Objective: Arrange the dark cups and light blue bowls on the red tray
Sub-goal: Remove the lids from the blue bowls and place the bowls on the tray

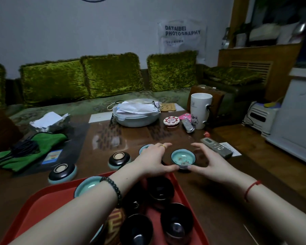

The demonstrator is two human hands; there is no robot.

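Brown table (210,200) carries the light blue bowl (183,158) just beyond the red tray (48,200) (far corner); both hands' fingers (173,167) pinch its base.

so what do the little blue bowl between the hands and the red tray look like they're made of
The blue bowl looks like glazed ceramic: glossy celadon-blue inside, dark rim, soft highlights. The red tray looks like moulded plastic: uniform matte red, rounded raised edge. Neither can be confirmed from looks alone.
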